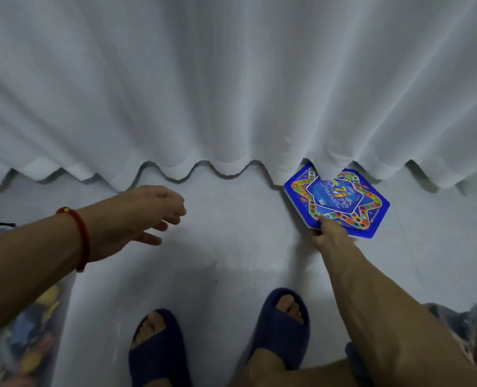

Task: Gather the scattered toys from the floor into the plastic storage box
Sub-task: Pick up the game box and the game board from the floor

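Navy slippers (159, 347) stand nearest, one under each arm, so the person is bent forward over the pale floor (231, 247) to reach low. Below the left forearm, at the frame's lower left edge, a clear plastic storage box (22, 344) shows a blur of coloured toys through its wall; it sits on that side probably so that a find can be swung straight across into it. A red cord bracelet (82, 236) circles the left wrist. Beyond it the left hand (145, 216) hangs free above the floor, fingers loosely curled around nothing, likely held out for balance or ready to help.

Farther out, the right hand (329, 233) pinches the near edge of a blue game board (340, 202), thumb on top of the printed face and fingers tucked under. An edge grip suits so flat a piece, which offers little else to take hold of. The board's far edge lies under the hem of the white curtain (231, 93) just past the fingertips, so I judge it must be drawn back toward the feet before it can be carried left to the box.
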